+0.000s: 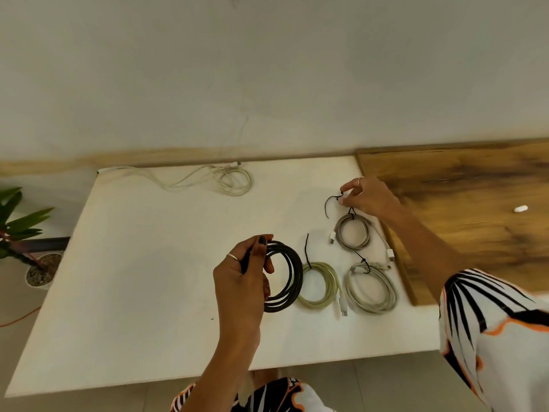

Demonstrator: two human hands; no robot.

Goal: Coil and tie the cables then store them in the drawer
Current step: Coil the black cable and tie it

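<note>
A: From the head view, where does it stand?

B: The left hand (240, 278) has its fingers (261, 240) closed on the black cable coil (282, 276), held just above the white tabletop (148, 263). The right hand (364, 196) pinches a thin black tie (329, 203) near the grey coil (353, 233).

A: How to do it well?

B: I'd keep the loops pinched flat so none spring loose, then thread the tie through the centre and cinch it (three tied coils already lie alongside, one pale cable (222, 179) still loose at the far edge).

A: Orientation?

B: The coil's ring faces the camera, tilted; its long axis runs roughly near to far
</note>
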